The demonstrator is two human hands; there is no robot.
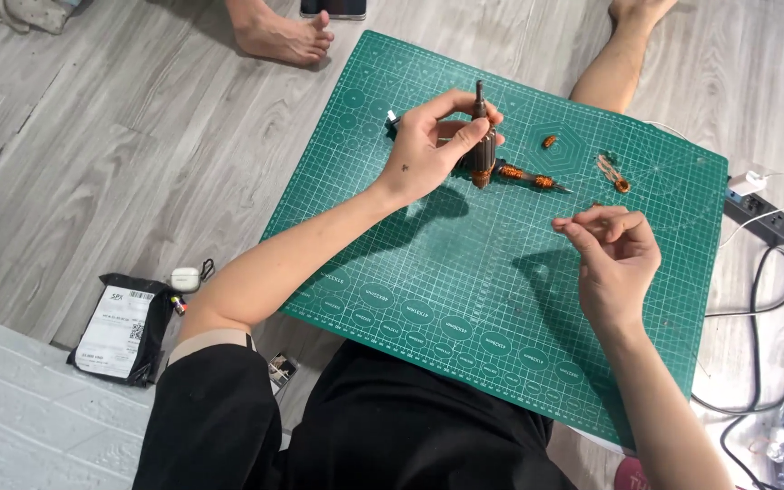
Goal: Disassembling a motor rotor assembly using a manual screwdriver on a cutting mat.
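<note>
The left hand (428, 145) is gripping a dark motor armature (481, 145) above the far middle of the green cutting mat (465, 272). Its fingers are wrapping closed around the ribbed body, thumb on the near side. The armature is standing nearly upright: its long axis is running top to bottom, the slim steel shaft pointing up and away from the person, the copper-coloured end pointing down toward the mat.

The right hand (614, 249) is hovering over the right part of the mat, well apart from the armature. Its fingers are pinching narrowly together near the thumb tip on something thin; whether that is a strand of copper wire is too small to tell.

Just beside the armature's lower end, a thin rod with copper windings (528, 178) is lying on the mat, its axis running left to right and tilting slightly toward the person. A small copper coil (550, 142) and a loose tangle of copper wire (612, 172) are lying farther right. The mat is lying on the wooden floor (93, 163), with a black power strip (759, 213) off its right corner.
</note>
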